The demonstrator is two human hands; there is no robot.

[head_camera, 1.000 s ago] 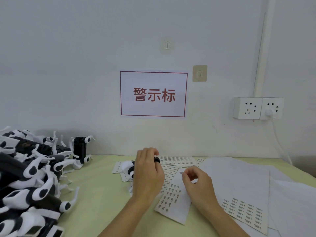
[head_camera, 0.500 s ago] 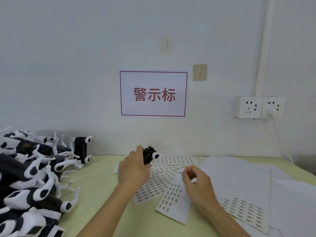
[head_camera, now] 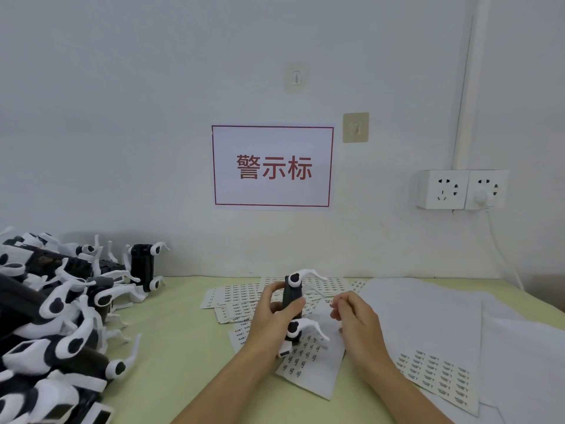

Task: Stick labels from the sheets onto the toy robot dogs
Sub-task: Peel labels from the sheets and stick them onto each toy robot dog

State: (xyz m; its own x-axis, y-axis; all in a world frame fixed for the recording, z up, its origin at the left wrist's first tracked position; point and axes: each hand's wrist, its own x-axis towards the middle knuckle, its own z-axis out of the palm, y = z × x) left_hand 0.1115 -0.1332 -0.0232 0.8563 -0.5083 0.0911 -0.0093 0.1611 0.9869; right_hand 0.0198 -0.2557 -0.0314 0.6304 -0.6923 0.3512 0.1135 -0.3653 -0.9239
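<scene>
- The left hand (head_camera: 276, 313) gripped a toy dog (head_camera: 293, 304) upright above the label sheets (head_camera: 308, 359) on the tabletop (head_camera: 171, 362); its thin white legs could snag a sheet.
- The right hand (head_camera: 356, 322) was curled, seemingly pinching a label too small to confirm; it might stick crooked.

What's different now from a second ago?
The left hand has lifted the toy dog off the label sheets and turned it upright, toward the right hand, gripping it throughout. The right hand has barely moved, fingertips pinched together; whether they hold a label is too small to tell. The dog pile and sheets stayed put.
</scene>
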